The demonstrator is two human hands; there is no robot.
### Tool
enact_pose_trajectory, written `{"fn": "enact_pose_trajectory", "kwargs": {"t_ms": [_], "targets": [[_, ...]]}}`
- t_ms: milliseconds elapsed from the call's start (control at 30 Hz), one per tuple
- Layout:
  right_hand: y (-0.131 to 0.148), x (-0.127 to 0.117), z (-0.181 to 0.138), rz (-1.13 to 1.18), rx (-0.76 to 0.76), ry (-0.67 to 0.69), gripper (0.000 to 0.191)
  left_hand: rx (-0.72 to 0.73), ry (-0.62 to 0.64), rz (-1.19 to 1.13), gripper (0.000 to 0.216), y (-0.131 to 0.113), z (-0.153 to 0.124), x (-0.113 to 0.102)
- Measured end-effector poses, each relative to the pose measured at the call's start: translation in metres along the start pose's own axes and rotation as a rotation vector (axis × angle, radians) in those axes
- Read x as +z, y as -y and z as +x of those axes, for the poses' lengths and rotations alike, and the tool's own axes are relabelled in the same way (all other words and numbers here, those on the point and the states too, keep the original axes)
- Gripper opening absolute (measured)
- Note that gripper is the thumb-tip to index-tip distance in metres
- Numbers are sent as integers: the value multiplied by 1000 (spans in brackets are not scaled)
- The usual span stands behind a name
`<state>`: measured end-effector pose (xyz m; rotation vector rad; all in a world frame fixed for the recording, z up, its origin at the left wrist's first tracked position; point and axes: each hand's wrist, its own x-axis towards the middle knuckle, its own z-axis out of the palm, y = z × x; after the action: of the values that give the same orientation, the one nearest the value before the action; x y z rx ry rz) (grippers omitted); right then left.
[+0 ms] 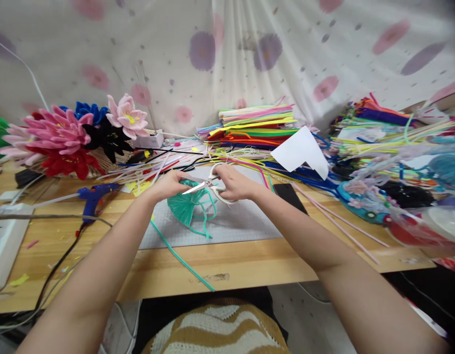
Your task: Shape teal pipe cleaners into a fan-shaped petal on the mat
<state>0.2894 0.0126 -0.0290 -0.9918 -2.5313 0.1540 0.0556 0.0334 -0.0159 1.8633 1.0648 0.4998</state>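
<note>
My right hand [231, 183] grips a pair of white-handled scissors [208, 184], their blades parted and pointing left. Just beyond the blade tips, my left hand [168, 186] is closed on the top of a fan-shaped teal bundle [183, 209] of fuzzy stems. The blades lie over the upper edge of this bundle; whether they touch it I cannot tell. Curled teal ends [205, 216] hang to the right of the bundle. Beneath both hands lies a grey cutting mat [245, 226]. A single teal pipe cleaner [183, 263] runs from the mat across the table's front edge.
Fuzzy flowers [59, 132] stand at the left, near a blue glue gun [92, 200] with its cable. Stacked pipe cleaners [253, 125] and folded white paper [303, 152] lie at the back. A black phone [289, 197] rests right of the mat, with two pink stems [341, 223] beyond it.
</note>
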Motion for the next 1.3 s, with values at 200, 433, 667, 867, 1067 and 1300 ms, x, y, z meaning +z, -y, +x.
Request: {"fn": "enact_pose_trajectory", "kwargs": {"t_ms": [200,433,667,867,1067,1300], "targets": [[3,0,0,-13,-30,5,36,-25,-34,51,24,2,1,2],[5,1,0,-78,33,23,29,-71,-8,-14,28,-3,2,3],[6,-1,-1,-214,139,124,27,-112,27,-59,31,-1,4,1],[3,6,-4,-91,208,59,28,-81,45,-43,39,-7,3,-1],[-14,8,-15,118,206,-68,31,-114,41,2,43,-8,3,-2],[-3,2,-11,130,129,13,41,-56,83,-18,41,-10,6,1]]}}
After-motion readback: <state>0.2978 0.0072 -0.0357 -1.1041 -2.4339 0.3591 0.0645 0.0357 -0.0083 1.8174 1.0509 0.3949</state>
